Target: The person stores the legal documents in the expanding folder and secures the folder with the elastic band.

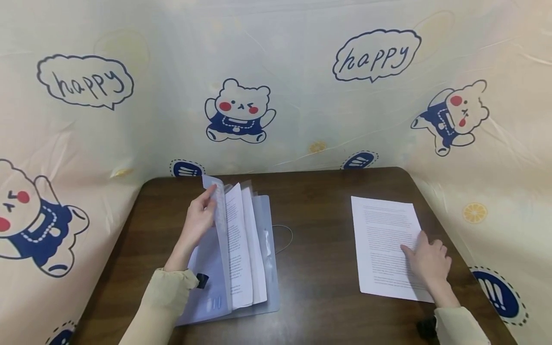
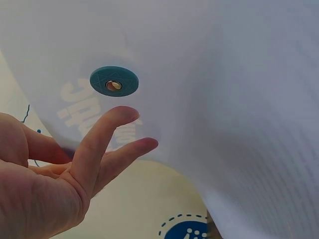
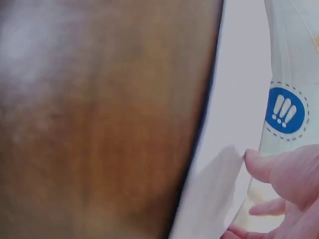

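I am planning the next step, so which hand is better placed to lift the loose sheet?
Probably the right hand: it touches the loose sheet near its edge, while the left hand is across the table at the folder.

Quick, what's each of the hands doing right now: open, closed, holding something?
Left hand: closed, holding the folder cover.
Right hand: open, touching the loose paper sheet.

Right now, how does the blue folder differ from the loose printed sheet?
The blue folder is partly open with pages inside; the printed sheet lies outside it, text up.
The folder is blue; the sheet is white.
The left hand touches the folder's raised cover; the right hand touches the sheet.
Both rest on the brown table.
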`<control>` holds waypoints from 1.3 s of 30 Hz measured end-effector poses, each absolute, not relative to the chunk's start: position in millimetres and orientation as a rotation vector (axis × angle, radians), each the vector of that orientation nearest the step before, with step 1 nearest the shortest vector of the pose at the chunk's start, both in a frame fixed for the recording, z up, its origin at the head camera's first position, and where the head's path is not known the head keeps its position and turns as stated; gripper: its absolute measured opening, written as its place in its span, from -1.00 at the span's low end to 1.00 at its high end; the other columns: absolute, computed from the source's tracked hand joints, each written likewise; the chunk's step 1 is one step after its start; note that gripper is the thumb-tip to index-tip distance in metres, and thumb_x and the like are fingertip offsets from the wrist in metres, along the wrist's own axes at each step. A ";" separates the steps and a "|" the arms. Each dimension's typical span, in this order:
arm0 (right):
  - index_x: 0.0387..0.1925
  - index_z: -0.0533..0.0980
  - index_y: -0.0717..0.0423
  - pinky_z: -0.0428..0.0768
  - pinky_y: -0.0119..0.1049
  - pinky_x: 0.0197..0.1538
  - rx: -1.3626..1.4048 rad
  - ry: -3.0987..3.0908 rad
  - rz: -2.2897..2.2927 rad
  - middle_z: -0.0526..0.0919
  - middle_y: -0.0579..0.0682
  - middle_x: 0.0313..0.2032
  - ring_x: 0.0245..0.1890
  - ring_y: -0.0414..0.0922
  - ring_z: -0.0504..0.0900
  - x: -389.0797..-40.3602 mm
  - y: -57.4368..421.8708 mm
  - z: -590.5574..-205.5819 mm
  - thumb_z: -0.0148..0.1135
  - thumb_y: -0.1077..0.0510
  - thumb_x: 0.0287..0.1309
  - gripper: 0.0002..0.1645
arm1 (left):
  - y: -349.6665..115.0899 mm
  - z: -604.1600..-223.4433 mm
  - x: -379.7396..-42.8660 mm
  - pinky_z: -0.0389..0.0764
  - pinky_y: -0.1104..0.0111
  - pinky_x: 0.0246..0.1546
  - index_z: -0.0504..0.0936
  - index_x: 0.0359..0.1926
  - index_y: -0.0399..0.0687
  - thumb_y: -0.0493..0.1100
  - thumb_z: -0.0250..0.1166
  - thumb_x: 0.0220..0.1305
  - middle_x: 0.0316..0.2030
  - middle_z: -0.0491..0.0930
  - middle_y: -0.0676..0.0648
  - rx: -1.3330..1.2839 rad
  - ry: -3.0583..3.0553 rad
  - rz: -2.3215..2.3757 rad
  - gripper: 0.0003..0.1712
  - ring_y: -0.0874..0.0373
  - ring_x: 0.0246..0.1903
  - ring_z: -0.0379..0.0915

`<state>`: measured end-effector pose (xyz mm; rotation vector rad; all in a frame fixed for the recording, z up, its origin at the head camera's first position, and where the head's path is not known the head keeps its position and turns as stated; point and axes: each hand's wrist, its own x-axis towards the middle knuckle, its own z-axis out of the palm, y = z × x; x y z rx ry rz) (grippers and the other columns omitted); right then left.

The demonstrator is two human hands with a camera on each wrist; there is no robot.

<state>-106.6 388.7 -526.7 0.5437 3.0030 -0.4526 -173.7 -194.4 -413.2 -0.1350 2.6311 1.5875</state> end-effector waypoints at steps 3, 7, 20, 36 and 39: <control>0.54 0.10 0.63 0.38 0.62 0.24 0.629 2.953 -0.521 0.30 0.85 0.27 0.25 0.74 0.33 -108.8 392.1 -524.6 0.44 -0.07 0.38 0.13 | -195.2 -413.1 -173.4 0.60 0.44 -0.39 0.14 0.76 -0.10 -0.23 -0.14 0.74 0.68 0.18 -0.43 -0.147 2.625 1.586 -0.33 0.14 -0.41 0.37; 0.57 0.04 0.65 0.37 0.61 0.29 0.707 2.883 -0.582 0.26 0.85 0.33 0.29 0.73 0.32 -110.4 395.2 -525.6 0.52 -0.14 0.30 0.29 | -195.3 -413.7 -172.1 0.59 0.45 -0.39 0.13 0.76 -0.10 -0.24 -0.15 0.74 0.69 0.16 -0.42 -0.145 2.620 1.584 -0.33 0.07 -0.36 0.44; 0.72 -0.23 0.44 0.49 0.53 0.24 0.679 2.860 -0.735 0.16 0.69 0.54 0.42 0.66 0.34 -106.6 393.1 -531.2 0.36 -0.10 0.45 0.29 | -194.4 -412.8 -171.8 0.60 0.45 -0.39 0.13 0.76 -0.10 -0.23 -0.14 0.74 0.69 0.15 -0.42 -0.145 2.634 1.575 -0.33 -0.19 -0.05 0.54; 0.65 0.10 0.49 0.56 -0.37 -0.24 0.276 2.755 -1.180 0.75 0.55 0.04 -0.31 -0.14 0.73 -105.7 370.5 -529.0 -0.06 0.17 0.68 -0.26 | -198.6 -408.9 -171.1 0.66 0.40 -0.34 0.12 0.77 -0.08 -0.24 -0.13 0.74 0.58 0.31 -0.44 -0.158 2.610 1.598 -0.32 -0.02 -0.14 0.48; 0.63 0.15 0.51 0.55 -0.38 -0.30 0.180 2.786 -1.213 0.73 0.58 0.08 -0.33 -0.16 0.74 -105.7 362.7 -528.9 -0.02 0.20 0.67 -0.29 | -198.6 -408.0 -171.1 0.66 0.39 -0.34 0.12 0.77 -0.08 -0.24 -0.13 0.74 0.62 0.26 -0.43 -0.147 2.610 1.601 -0.32 0.01 -0.21 0.46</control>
